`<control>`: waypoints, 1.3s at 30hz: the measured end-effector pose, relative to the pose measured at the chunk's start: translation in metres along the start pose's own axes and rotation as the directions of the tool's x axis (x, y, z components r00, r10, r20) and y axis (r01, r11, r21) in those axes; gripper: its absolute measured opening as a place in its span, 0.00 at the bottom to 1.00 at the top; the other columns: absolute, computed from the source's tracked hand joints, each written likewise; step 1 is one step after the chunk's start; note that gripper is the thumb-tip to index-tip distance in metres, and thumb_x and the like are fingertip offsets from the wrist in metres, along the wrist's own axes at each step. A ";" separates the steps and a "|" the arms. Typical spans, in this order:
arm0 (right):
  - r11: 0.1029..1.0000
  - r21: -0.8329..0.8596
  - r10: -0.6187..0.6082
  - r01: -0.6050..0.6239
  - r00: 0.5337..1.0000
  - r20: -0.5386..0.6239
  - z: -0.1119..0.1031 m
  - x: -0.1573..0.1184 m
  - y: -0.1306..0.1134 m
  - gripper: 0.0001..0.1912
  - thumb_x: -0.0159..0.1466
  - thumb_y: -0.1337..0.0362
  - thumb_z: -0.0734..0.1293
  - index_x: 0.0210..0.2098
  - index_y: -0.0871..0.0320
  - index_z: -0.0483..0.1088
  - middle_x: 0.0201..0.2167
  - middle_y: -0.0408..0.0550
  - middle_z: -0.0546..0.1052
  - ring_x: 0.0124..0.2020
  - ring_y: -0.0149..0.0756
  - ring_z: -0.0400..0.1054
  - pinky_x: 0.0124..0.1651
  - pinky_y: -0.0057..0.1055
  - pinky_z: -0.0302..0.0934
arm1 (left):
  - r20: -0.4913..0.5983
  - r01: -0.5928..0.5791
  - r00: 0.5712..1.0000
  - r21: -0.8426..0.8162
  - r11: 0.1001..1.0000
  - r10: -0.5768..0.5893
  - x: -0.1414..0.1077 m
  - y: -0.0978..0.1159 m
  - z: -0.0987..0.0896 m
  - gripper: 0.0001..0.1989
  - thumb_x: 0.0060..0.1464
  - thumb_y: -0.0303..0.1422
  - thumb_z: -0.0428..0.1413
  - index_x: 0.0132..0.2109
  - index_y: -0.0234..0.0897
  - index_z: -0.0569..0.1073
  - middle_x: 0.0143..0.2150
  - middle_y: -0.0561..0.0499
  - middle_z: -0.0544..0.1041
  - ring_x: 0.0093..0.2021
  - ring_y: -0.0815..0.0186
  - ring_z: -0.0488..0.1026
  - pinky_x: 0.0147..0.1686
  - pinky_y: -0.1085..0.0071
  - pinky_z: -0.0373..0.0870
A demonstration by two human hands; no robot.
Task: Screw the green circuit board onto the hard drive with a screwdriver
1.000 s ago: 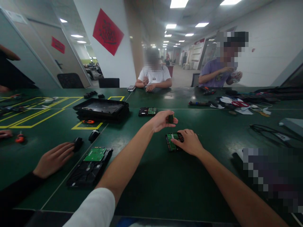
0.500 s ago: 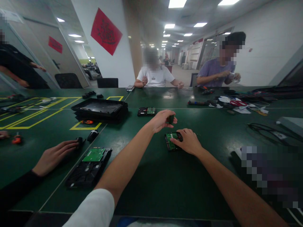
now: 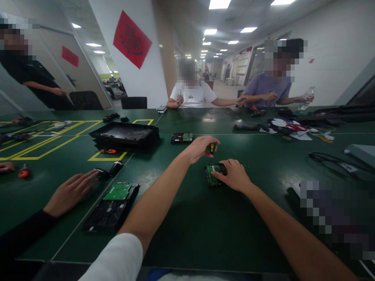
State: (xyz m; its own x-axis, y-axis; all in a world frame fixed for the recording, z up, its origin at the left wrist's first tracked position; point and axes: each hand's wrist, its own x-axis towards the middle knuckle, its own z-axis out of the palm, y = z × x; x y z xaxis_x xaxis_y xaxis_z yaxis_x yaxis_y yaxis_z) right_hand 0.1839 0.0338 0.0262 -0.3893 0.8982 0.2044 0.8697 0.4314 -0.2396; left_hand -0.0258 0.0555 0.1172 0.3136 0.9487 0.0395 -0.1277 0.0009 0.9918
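My left hand [image 3: 203, 149] is raised just beyond and above a small hard drive [image 3: 211, 177], its fingers curled around a short black-and-yellow screwdriver [image 3: 212, 147]. Only the handle shows; I cannot make out a shaft. On the green table, the drive lies with its circuit board facing up. Across its right side rests my right hand [image 3: 233, 174], thumb over the board and fingers along the far edge, gripping it. Tiny specks lie just right of that hand.
A larger hard drive [image 3: 113, 208] lies left of my left arm, near a co-worker's hand [image 3: 72, 193]. Black trays [image 3: 124, 134] and another drive [image 3: 182, 137] sit farther back. Cables [image 3: 334, 162] lie right. People are across the table.
The screwdriver has turned in my left hand, bringing yellow marks into view. My right hand stays on the drive. The co-worker's hand at left has drawn back slightly; a person opposite extends a clear bottle.
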 end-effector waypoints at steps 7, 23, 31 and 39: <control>1.000 -0.014 -0.002 0.002 1.000 -0.006 0.002 0.001 0.001 0.36 0.67 0.32 0.60 0.59 0.51 0.72 0.56 0.58 0.74 0.60 0.57 0.64 0.56 0.46 0.59 | 0.004 0.060 0.998 -0.165 0.984 -0.060 0.003 -0.004 0.003 0.09 0.61 0.37 0.56 0.40 0.34 0.73 0.35 0.44 0.79 0.37 0.62 0.78 0.32 0.70 0.77; 1.000 -0.004 -0.006 0.006 1.000 -0.003 0.002 0.001 0.002 0.35 0.67 0.32 0.60 0.58 0.51 0.73 0.56 0.57 0.74 0.60 0.57 0.64 0.55 0.45 0.60 | 0.006 0.034 0.999 -0.090 0.995 -0.034 0.000 -0.001 0.006 0.09 0.60 0.36 0.57 0.39 0.34 0.74 0.32 0.46 0.77 0.34 0.64 0.75 0.31 0.68 0.77; 1.000 0.011 -0.008 0.008 1.000 -0.014 0.001 0.000 0.001 0.35 0.67 0.33 0.60 0.59 0.51 0.73 0.55 0.57 0.75 0.59 0.56 0.64 0.55 0.46 0.60 | -0.008 -0.005 1.000 -0.089 0.996 0.004 0.001 -0.001 0.000 0.08 0.59 0.34 0.56 0.37 0.33 0.75 0.36 0.45 0.76 0.36 0.65 0.74 0.33 0.67 0.79; 1.000 0.000 0.001 -0.001 1.000 -0.007 0.000 0.000 0.001 0.36 0.67 0.33 0.60 0.59 0.52 0.73 0.55 0.58 0.74 0.60 0.57 0.64 0.56 0.46 0.60 | -0.001 -0.014 1.000 -0.005 1.000 0.014 0.000 0.002 0.001 0.10 0.59 0.35 0.56 0.38 0.32 0.77 0.35 0.46 0.74 0.36 0.65 0.73 0.29 0.72 0.75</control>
State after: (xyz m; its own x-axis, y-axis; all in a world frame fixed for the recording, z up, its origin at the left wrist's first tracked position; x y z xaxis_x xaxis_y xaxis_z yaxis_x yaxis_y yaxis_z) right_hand 0.1844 0.0345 0.0259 -0.3860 0.8980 0.2111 0.8703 0.4304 -0.2396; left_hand -0.0253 0.0552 0.1189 0.3111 0.9489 0.0531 -0.1365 -0.0107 0.9906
